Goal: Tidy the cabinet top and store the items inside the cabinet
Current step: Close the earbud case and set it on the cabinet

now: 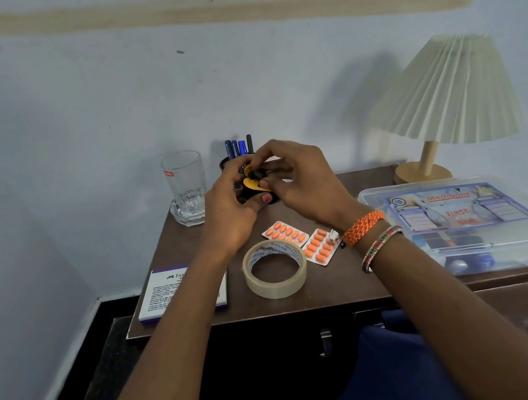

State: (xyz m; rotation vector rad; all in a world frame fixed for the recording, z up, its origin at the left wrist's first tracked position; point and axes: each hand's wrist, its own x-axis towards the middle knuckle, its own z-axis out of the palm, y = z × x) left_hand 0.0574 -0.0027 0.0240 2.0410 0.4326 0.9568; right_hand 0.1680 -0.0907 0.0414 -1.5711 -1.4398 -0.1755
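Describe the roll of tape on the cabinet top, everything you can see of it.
The roll of tape is a wide ring of pale beige, slightly see-through tape on a light core with dark printed lettering round the inside. It lies flat on the dark brown cabinet top near the front edge, hollow centre facing up. It overlaps one of two strips of orange pills behind it. Neither hand touches it. No loose end shows.
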